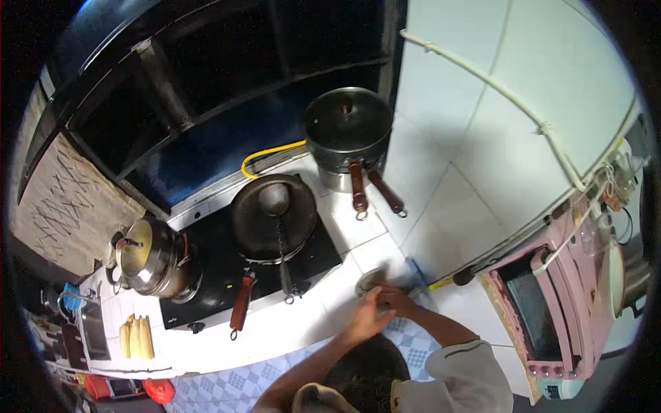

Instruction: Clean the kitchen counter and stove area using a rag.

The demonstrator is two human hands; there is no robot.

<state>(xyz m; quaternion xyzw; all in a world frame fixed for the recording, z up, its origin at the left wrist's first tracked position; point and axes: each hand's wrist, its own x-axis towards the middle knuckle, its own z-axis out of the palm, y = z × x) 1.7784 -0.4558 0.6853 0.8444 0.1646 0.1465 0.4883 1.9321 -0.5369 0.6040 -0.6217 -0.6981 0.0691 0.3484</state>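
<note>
My left hand (367,317) and my right hand (397,300) come together over the front of the white-tiled counter (330,297), to the right of the black cooktop. Their fingers overlap. Just beyond them sits a small greyish rounded item (370,281), perhaps a cloth; the hands partly hide it, and whether either one grips it is unclear. On the cooktop (206,281) rests a dark frying pan (248,227) with a red-brown handle. A metal ladle (275,200) lies in this pan, its handle hanging over the front rim.
At the back corner stand stacked pots (348,129) with brown handles. A steel pot (150,258) occupies the cooktop's left side. Farther left are several corn cobs (137,338) and a sink (95,330). A pink toaster oven (560,310) stands right. A blue-handled item (417,273) leans nearby.
</note>
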